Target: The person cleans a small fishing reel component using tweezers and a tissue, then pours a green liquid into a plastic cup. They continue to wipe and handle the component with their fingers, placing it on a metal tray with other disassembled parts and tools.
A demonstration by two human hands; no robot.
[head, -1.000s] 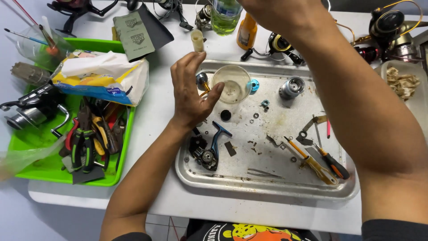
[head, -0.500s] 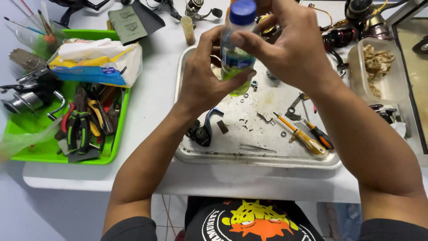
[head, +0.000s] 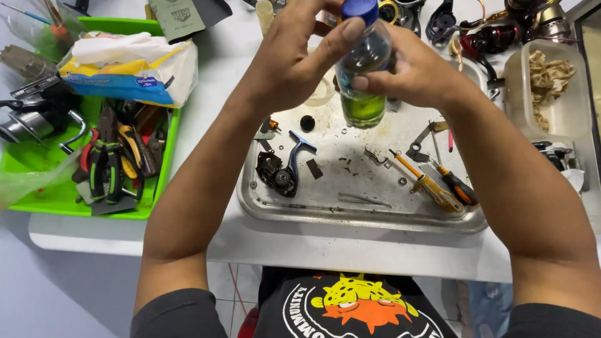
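1. Green tray (head: pixel 37 194) far left on the white table (head: pixel 206 100): pliers (head: pixel 106 163) piled in it, a dark reel (head: pixel 31 112) at its left end.
2. Tissue pack (head: pixel 125 69), white, yellow and blue, lies across the tray's back edge.
3. Left hand (head: pixel 288 59) raised over the steel tray (head: pixel 350 216), fingers wrapped on the bottle (head: pixel 365 69), thumb up near the blue cap (head: pixel 360 9).
4. Bottle: small, clear, upright, yellow-green liquid in the lower part. It's held in the air above the steel tray's back half, between both hands, touching nothing below.
5. Right hand (head: pixel 413 72) clamped on the bottle's right side, thumb across its front. Both hands are together on the bottle.
6. In the steel tray, left part: black reel body (head: pixel 278 175) with a blue handle arm (head: pixel 300 147), small black bits beside it.
7. Right part of the same tray: two screwdrivers (head: pixel 432 184), yellow and orange-black handles, lying side by side, tips toward the bottle.
8. Plastic tub (head: pixel 551 94) far right, crumpled tan rag inside.
9. More reels (head: pixel 501 31) along the table's back edge, partly out of frame.
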